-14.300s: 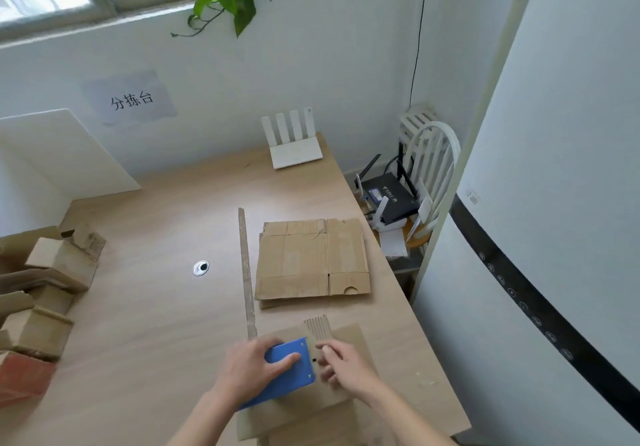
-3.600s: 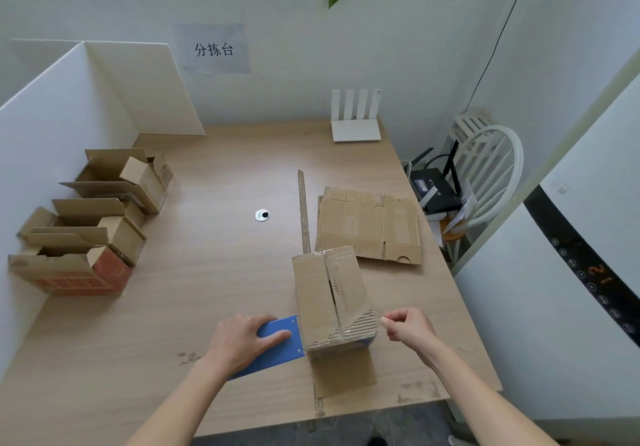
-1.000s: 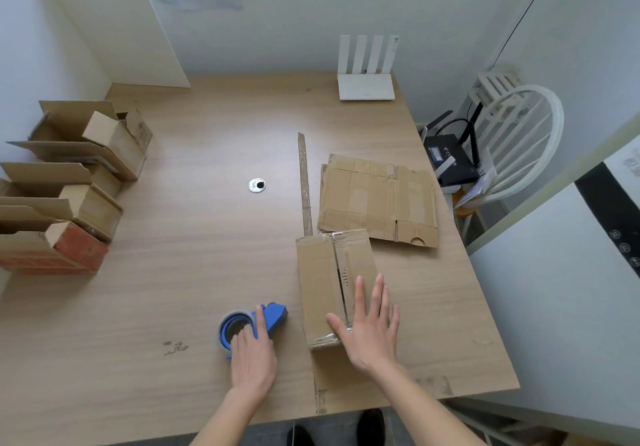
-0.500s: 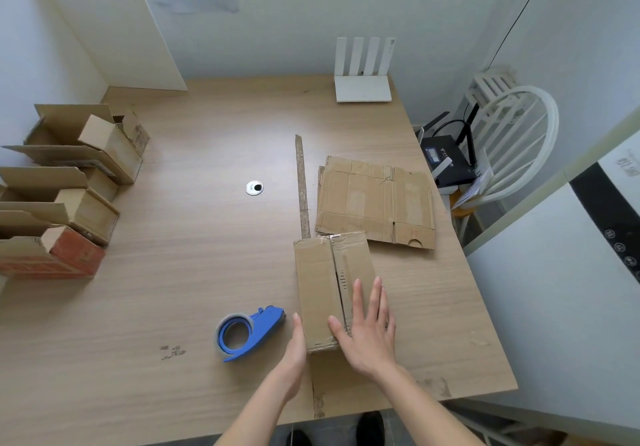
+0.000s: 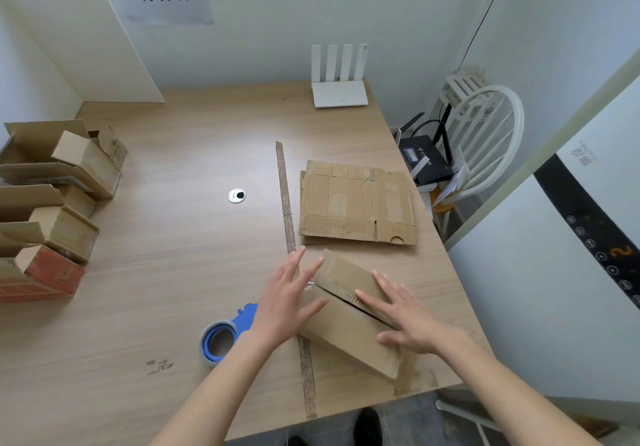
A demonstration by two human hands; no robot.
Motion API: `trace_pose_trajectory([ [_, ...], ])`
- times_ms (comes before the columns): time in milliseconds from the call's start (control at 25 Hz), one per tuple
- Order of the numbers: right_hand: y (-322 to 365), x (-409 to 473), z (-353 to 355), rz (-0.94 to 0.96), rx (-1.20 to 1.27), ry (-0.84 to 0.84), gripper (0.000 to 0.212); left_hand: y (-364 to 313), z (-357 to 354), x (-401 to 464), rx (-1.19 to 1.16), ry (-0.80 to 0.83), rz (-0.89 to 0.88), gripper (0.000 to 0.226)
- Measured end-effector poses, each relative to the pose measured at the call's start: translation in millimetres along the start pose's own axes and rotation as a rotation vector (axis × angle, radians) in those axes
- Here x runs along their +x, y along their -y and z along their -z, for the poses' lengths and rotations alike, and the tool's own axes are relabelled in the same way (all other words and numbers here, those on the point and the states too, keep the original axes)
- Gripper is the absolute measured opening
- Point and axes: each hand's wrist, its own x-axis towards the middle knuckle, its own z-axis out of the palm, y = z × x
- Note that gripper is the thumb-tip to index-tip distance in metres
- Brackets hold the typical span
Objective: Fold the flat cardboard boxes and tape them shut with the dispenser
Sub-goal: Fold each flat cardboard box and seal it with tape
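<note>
Both hands are on it: the left hand [image 5: 284,302] lies spread, fingers straight, against the near-left end of the folded brown cardboard box [image 5: 349,310], and the right hand [image 5: 405,317] presses flat and open on the box's top, over the dark centre seam. The box sits between the two, its long axis running diagonally from far-left to near-right across the wooden surface [image 5: 173,255]. Just left of the left wrist lies the blue tape dispenser [image 5: 225,335], so the left hand looks nearer for picking it up. Beyond the fingertips rests a stack of flat cardboard sheets [image 5: 356,203], not yet folded.
</note>
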Motion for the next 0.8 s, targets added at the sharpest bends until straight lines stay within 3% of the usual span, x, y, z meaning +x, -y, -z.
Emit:
trace_pose_trajectory([
  [40, -7, 0, 5, 0.002, -0.050, -0.027, 0.096, -2, -4, 7, 0.009, 0.119, -0.068, 0.072],
  [120, -11, -4, 2, -0.150, -0.052, -0.297, 0.094, -5, -14, 12, 0.085, 0.327, -0.164, 0.073],
  [200, -5, -19, -17, -0.444, 0.130, -0.616, 0.082, -11, -26, 6, 0.158, 0.422, -0.117, 0.077],
  [240, 2, -28, -29, -0.553, 0.276, -0.665, 0.079, -16, -31, 0, 0.180, 0.411, -0.064, 0.079],
  [360, 19, -41, -58, -0.626, 0.599, -0.523, 0.084, -32, -41, -17, 0.264, 0.219, -0.017, 0.076],
  [520, 7, -16, -59, -0.518, 0.941, -0.565, 0.079, -32, -35, -17, 0.284, 0.108, 0.028, 0.076],
  [720, 1, 24, -40, -0.426, 1.121, -0.538, 0.075, -26, -29, -24, 0.132, 0.329, 0.157, 0.095],
  [800, 7, 39, -34, -0.381, 1.172, -0.558, 0.074, -24, -29, -38, 0.162, 0.271, 0.152, 0.094],
])
